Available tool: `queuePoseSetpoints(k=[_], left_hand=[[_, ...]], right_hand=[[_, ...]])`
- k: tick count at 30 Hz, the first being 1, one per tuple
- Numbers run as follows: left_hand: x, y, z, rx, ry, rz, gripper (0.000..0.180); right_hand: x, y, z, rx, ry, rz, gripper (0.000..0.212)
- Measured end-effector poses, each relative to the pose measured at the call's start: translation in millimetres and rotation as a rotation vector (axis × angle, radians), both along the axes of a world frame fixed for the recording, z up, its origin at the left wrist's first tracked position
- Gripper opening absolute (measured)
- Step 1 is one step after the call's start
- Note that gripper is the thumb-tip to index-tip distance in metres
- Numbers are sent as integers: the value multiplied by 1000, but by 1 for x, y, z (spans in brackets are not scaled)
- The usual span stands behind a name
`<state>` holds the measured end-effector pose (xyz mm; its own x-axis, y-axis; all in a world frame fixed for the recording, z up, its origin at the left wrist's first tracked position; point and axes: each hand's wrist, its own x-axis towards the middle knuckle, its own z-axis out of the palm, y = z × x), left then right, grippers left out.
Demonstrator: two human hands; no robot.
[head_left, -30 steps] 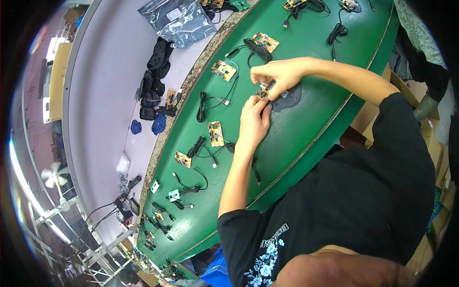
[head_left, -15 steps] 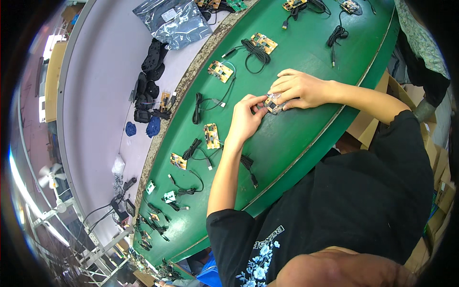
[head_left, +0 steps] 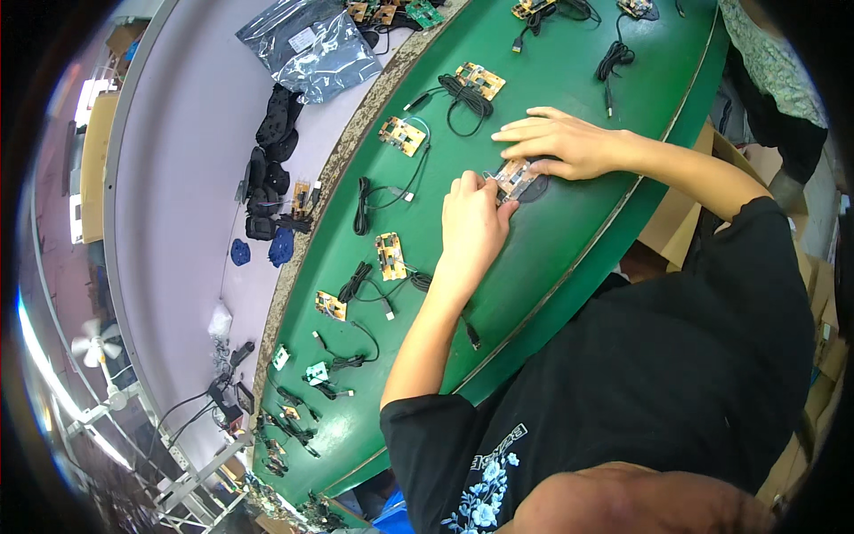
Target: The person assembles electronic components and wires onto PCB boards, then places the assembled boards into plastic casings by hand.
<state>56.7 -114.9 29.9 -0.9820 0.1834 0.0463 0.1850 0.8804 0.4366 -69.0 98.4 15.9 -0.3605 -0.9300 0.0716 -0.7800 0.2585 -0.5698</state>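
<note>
On the green belt in front of me lies a small tan circuit board (head_left: 517,178), partly covered by my fingers. It rests over a dark, rounded plastic piece (head_left: 535,190) that juts out at its right side. The closed fingers and thumb of my left hand (head_left: 476,214) grip the board's left edge. My right hand (head_left: 574,147) reaches in from the right with its fingers stretched out above the board. Its thumb lies at the board's upper right edge. What is under the right fingers is hidden.
Tan boards with black cables (head_left: 480,80), (head_left: 390,256) are spread along the belt. Beyond its worn edge, a pale table holds a silver antistatic bag (head_left: 311,49), black plastic shells (head_left: 258,169) and blue pieces (head_left: 281,247). Cardboard boxes (head_left: 672,222) stand at the right.
My left hand has shifted slightly right and turned at the board's edge. The fingers of my right hand have lifted and straightened, baring more of the board and the dark piece.
</note>
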Motion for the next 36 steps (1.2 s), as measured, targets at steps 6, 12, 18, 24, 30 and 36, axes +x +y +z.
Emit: queuePoseSetpoints(k=[6, 12, 18, 24, 30, 36], left_hand=[[-3, 5, 2, 21, -59, 58, 31], [-4, 8, -1, 37, -35, 53, 30], [-5, 2, 11, -56, -126, 8, 30], [-8, 8, 12, -37, -106, 17, 30], [-13, 9, 16, -62, -160, 48, 38], [-20, 11, 14, -74, -147, 67, 35]], right_hand=[[18, -2, -4, 96, 224, -11, 33], [24, -4, -9, 38, 225, -115, 31], [27, -9, -7, -3, 202, -188, 28], [6, -20, 4, 99, -237, -278, 18], [7, -26, 4, 73, -194, -324, 12], [4, -31, 13, 177, -224, -350, 15]])
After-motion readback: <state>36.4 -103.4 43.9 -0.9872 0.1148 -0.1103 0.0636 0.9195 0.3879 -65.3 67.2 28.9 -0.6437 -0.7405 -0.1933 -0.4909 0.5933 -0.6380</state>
